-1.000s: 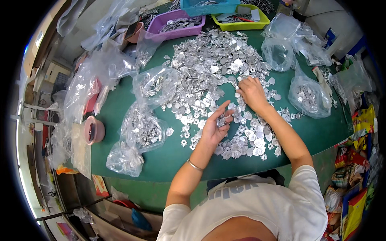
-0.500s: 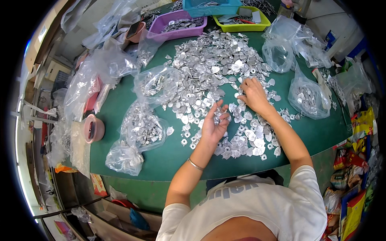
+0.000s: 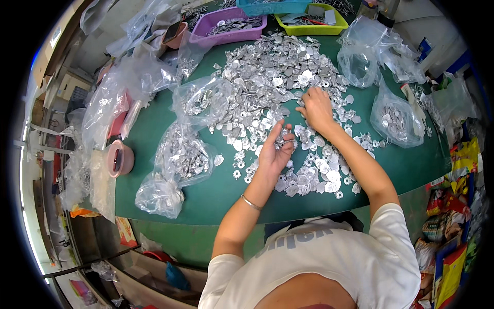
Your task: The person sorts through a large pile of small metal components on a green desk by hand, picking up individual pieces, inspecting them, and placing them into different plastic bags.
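A broad pile of small flat silver metal pieces [image 3: 278,67] covers the middle of a green table. My left hand [image 3: 274,156], palm up and cupped, holds several small metal pieces against its curled fingers, just above the near part of the pile. Farther off to the right, my right hand [image 3: 317,109] reaches down to the pile's right side, palm down. Its fingers are bent toward the pieces and its thumb stands apart; nothing shows between them. Looser pieces [image 3: 324,170], some round with a hole, lie between and in front of my hands.
Clear bags of metal pieces lie left [image 3: 185,157] and right [image 3: 395,119] of the pile. Along the far edge stand a purple basket [image 3: 226,36], a blue one [image 3: 272,7] and a yellow-green one [image 3: 311,30]. A pink cup [image 3: 126,158] sits at the table's left.
My right hand has shifted slightly left and away from me across the pile, its thumb now farther out. My left hand stays cupped with the pieces in nearly the same place.
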Demonstrator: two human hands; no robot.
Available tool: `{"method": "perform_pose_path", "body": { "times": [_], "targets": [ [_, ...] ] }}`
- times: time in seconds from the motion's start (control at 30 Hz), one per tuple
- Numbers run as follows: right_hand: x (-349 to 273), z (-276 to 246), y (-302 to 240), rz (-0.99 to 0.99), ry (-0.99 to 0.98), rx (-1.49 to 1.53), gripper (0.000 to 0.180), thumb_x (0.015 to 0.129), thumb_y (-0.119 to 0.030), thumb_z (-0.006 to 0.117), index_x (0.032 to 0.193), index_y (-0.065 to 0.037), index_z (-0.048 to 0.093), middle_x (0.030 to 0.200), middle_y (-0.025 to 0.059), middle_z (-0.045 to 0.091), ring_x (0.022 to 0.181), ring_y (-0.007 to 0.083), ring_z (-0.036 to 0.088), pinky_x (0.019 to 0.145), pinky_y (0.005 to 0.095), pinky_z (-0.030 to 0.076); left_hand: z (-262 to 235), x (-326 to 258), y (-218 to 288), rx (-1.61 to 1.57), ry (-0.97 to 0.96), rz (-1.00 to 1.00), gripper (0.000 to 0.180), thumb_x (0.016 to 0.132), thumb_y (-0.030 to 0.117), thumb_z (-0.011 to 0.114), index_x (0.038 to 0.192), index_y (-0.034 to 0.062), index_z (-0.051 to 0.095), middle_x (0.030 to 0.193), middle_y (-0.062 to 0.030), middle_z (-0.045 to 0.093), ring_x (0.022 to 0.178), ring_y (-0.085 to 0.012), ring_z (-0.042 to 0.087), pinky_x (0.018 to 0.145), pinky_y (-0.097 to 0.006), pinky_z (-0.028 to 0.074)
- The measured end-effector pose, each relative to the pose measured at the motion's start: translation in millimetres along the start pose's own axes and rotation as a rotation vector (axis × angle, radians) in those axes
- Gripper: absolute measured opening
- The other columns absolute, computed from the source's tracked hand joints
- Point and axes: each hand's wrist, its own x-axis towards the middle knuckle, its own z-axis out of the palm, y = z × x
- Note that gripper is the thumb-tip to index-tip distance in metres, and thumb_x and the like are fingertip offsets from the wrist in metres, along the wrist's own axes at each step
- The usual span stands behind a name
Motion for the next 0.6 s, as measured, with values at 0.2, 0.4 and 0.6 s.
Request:
{"method": "perform_pose_path", "body": {
  "times": [0.2,0.4,0.6],
  "targets": [
    [-8,-36,-19,0.191,-0.232,0.796,0.021,0.072,-0.017,0.069,0.085,-0.002,0.063,0.081,0.0085,0.058,0.081,0.0233,0.054,0.079,0.0336,0.041,23,-10,-3,0.079,0.075,0.138,0.039,0.09,0.028,0.054,0.118,0.0022,0.046,0.112,-0.0162,0.05,0.091,-0.0212,0.053,0.081,-0.031,0.05],
    [-33,-53,-39,0.19,-0.231,0.882,0.014,0.076,-0.011,0.065,0.087,-0.003,0.062,0.082,0.0068,0.059,0.078,0.0218,0.054,0.071,0.0322,0.043,-9,2,4,-0.027,-0.076,0.099,0.036,0.089,0.027,0.056,0.115,0.0024,0.049,0.107,-0.0123,0.052,0.093,-0.02,0.054,0.07,-0.027,0.05],
    [-80,-54,-67,-0.236,-0.234,0.642,0.019,0.07,-0.009,0.069,0.086,-0.004,0.06,0.096,0.0071,0.055,0.092,0.0276,0.049,0.081,0.037,0.04,14,-4,27,-0.159,-0.058,0.26,0.03,0.088,0.017,0.058,0.111,0.0023,0.047,0.114,-0.0162,0.052,0.092,-0.0197,0.055,0.071,-0.027,0.053]
  ]
}}
